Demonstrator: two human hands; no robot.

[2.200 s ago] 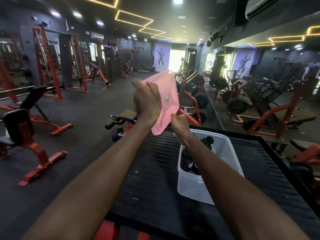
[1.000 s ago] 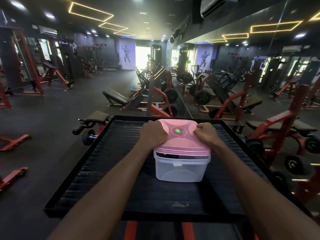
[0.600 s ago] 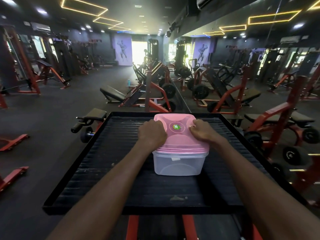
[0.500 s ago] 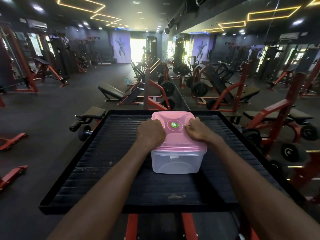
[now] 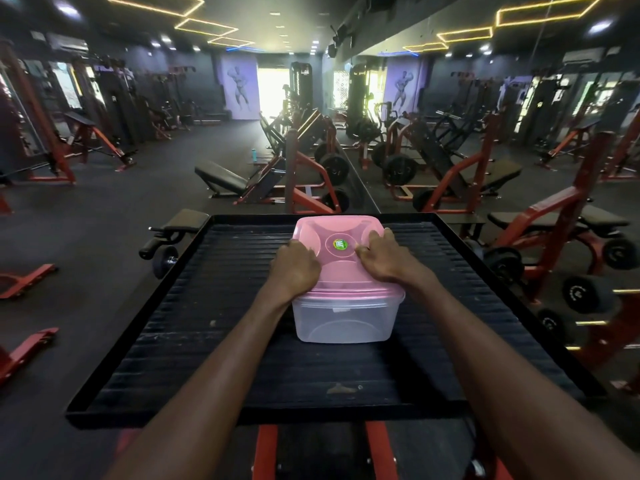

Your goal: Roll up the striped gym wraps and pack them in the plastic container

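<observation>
A clear plastic container (image 5: 343,320) stands on a black ribbed platform (image 5: 207,341). A pink lid (image 5: 337,230) with a green round sticker lies on top of it. My left hand (image 5: 294,270) presses on the lid's near-left part with curled fingers. On the lid's right side rests my right hand (image 5: 384,259), its fingers bent over the surface. The striped wraps are hidden inside the container; I cannot make them out through the wall.
The platform has a raised black rim (image 5: 138,323) and sits on red frame bars (image 5: 265,452). A small dumbbell (image 5: 162,261) lies just off its left edge. Red and black gym machines (image 5: 304,168) and weight plates (image 5: 585,292) fill the floor beyond and to the right.
The pink lid, held up in the air over the uncovered container before, now lies on the container. Both hands have come down onto it and shifted slightly across its top.
</observation>
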